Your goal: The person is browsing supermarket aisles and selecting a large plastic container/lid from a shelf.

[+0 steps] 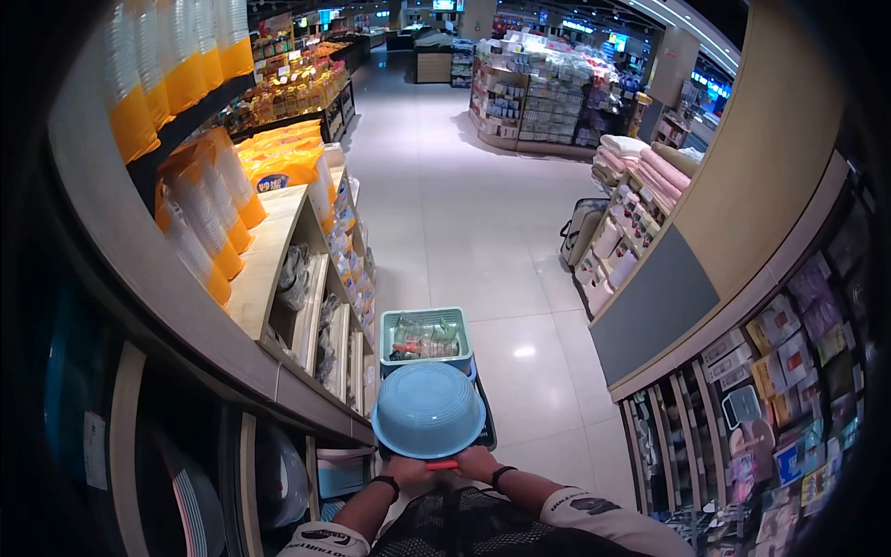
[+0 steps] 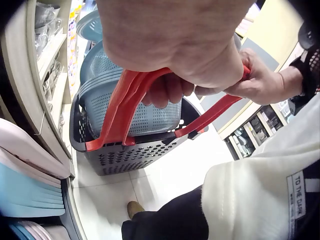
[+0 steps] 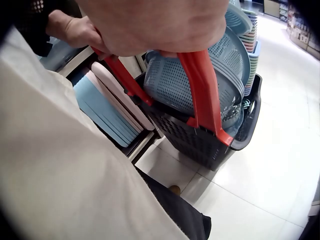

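Observation:
Both of my hands grip the red handle (image 1: 444,465) of a black shopping basket (image 2: 125,159), close together. In the left wrist view the fingers of my left hand (image 1: 408,472) curl round it from above. My right hand (image 1: 477,463) holds the same handle on the other side. Several nested blue plastic colanders (image 3: 172,82) lie tilted inside the perforated basket. On top in the head view sits an upturned light blue basin (image 1: 428,408). Ahead of it a pale green rectangular basket (image 1: 422,314) contains clear-wrapped items with some red on them.
Close on the left runs a wooden shelf (image 1: 269,269) with orange-wrapped clear cups. Pink and blue plastic goods (image 2: 30,185) stand in the lower rack. A hanging goods display (image 1: 780,399) lines the right. Tiled floor (image 1: 445,195) stretches ahead to a central display stand (image 1: 548,102).

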